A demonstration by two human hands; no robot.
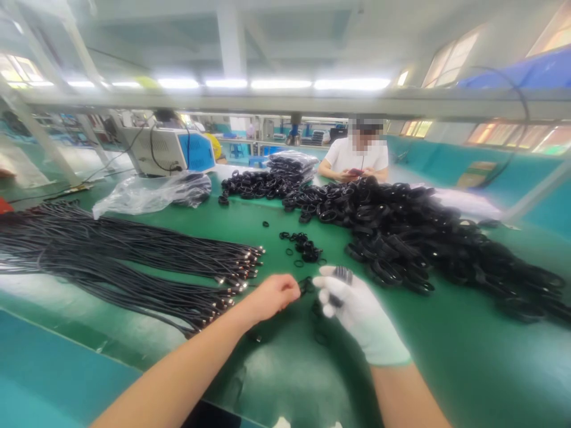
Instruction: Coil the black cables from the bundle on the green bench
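Observation:
My bare left hand (277, 295) is closed at the middle of the green table, its fingertips pinched at a small black piece (306, 286) whose shape is blurred. Just right of it, my right hand (343, 297) wears a white glove and curls its fingers around a black item (335, 300), mostly hidden in the palm. A dark striped band shows on top of the gloved fingers. Beyond both hands lie small black rings (307, 249). Left of my left hand, long black cables (169, 244) with metal plugs lie in two bundles.
A large heap of coiled black cables (401, 220) spreads across the right and back. Behind the left cables are a clear plastic bag (143, 193) and a white and blue machine (167, 148). Across the table sits a person (370, 156) holding a phone.

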